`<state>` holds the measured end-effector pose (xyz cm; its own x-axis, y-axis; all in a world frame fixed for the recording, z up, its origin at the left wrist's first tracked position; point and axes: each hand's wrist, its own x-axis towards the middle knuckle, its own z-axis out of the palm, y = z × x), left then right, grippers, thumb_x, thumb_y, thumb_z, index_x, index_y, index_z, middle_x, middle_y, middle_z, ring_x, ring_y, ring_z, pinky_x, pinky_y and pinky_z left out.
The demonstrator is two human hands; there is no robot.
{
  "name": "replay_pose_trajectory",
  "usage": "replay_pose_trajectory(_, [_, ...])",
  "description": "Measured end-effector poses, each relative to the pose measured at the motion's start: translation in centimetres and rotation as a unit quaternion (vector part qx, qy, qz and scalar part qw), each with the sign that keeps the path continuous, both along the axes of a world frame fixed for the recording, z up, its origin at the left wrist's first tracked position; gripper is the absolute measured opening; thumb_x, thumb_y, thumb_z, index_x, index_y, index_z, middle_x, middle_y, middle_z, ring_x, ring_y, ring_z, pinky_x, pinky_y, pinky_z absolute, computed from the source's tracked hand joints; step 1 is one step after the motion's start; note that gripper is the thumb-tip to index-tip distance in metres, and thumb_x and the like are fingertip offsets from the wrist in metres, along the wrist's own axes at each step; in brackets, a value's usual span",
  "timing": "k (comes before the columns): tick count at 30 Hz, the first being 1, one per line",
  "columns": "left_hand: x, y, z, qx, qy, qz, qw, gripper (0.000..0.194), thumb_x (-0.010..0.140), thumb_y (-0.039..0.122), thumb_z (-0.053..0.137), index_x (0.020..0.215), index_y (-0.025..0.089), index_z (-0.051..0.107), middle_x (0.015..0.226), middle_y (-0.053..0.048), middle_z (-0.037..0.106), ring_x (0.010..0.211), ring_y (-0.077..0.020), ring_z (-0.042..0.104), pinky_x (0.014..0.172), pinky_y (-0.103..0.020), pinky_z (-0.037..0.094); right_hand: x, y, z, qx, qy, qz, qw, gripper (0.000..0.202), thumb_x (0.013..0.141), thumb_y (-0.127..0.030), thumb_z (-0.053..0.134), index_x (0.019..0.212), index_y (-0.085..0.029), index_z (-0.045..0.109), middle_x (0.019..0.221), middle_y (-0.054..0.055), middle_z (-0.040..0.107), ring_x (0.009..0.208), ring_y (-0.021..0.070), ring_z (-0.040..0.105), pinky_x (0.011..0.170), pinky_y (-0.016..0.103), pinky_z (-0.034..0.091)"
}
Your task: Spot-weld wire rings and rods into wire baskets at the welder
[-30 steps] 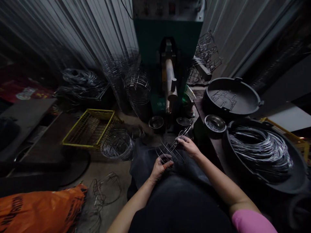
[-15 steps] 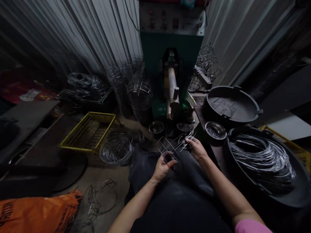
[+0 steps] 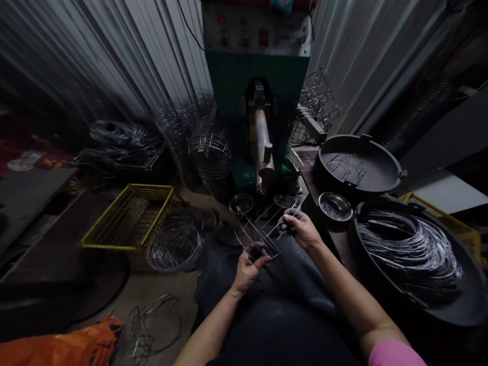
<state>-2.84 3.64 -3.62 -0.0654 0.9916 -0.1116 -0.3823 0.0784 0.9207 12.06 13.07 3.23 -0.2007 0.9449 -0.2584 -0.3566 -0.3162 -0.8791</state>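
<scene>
My left hand (image 3: 249,264) grips the near edge of a small wire grid frame (image 3: 256,233) held over my lap. My right hand (image 3: 301,229) pinches a few thin straight wire rods (image 3: 286,219) at the frame's right side. Both hands are just in front of a green welding machine (image 3: 256,96) with a brass-coloured arm (image 3: 261,140) sticking out toward me.
A large black basin of wire rings (image 3: 412,244) sits at right, another black basin (image 3: 356,162) behind it, and a small metal bowl of short wires (image 3: 335,206) between. A yellow wire crate (image 3: 131,216) and round wire baskets (image 3: 173,246) lie on the floor at left. An orange bag (image 3: 61,345) is at bottom left.
Both hands have lifted the wire frame slightly up and toward the machine. The view has shifted a little, so the orange bag has slid down the picture.
</scene>
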Motion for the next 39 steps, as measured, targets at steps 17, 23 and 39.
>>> replay_pose_trajectory(17, [1.0,3.3,0.3,-0.043,-0.009,0.032,0.999,0.04,0.056,0.026,0.074,0.088,0.016,0.052,0.069,0.002,0.056,0.059,-0.0093,0.053,0.052,-0.02,0.044,-0.4,2.6,-1.7,-0.032,0.016,-0.032,0.999,0.024,0.056,-0.026,0.073,0.069,-0.016,0.057,0.056,-0.001,0.059,0.045,0.0082,0.051,0.039,0.019,0.045])
replay_pose_trajectory(23, [1.7,5.9,0.5,-0.023,-0.011,0.028,0.999,0.038,0.059,0.03,0.072,0.086,0.016,0.05,0.065,0.004,0.053,0.052,-0.0083,0.051,0.048,-0.02,0.041,-0.4,5.5,-2.3,-0.02,0.02,-0.046,0.999,0.029,0.051,-0.026,0.076,0.071,-0.015,0.057,0.054,-0.002,0.058,0.044,0.0074,0.049,0.038,0.017,0.043])
replay_pose_trajectory(39, [1.2,10.8,1.1,0.022,-0.022,0.07,0.997,0.038,0.058,0.03,0.072,0.086,0.016,0.05,0.066,0.003,0.052,0.054,-0.0086,0.05,0.043,-0.019,0.041,-1.8,10.9,-1.6,0.017,0.028,-0.009,0.999,0.026,0.054,-0.027,0.075,0.069,-0.016,0.056,0.052,-0.003,0.055,0.043,0.0068,0.046,0.037,0.017,0.038])
